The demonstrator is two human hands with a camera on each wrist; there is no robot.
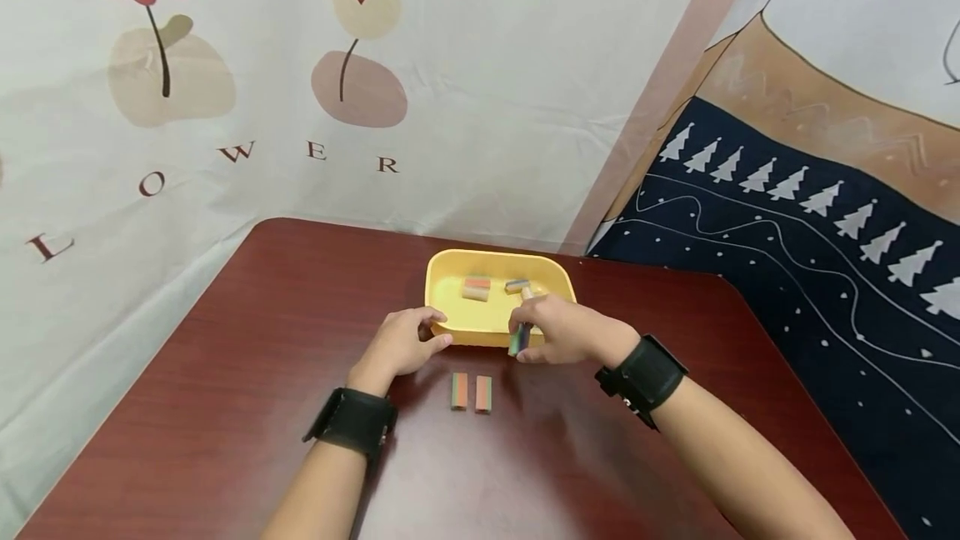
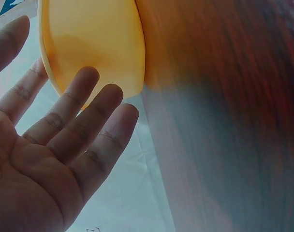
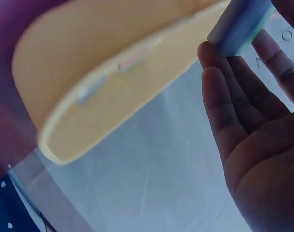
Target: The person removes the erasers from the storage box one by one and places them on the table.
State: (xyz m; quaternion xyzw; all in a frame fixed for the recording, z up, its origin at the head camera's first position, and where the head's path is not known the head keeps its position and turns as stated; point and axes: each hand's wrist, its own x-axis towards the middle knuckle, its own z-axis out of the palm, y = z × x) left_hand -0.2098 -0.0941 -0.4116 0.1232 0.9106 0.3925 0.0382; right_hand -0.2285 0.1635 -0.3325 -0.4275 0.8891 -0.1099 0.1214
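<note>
Right grip around striped block

A small rectangular striped block, banded in blue, green and grey, stood tilted nearly upright, pinched in the right hand just at the near rim of the yellow tray. The tray was shallow, rounded at its corners, and sat level on the table.
</note>
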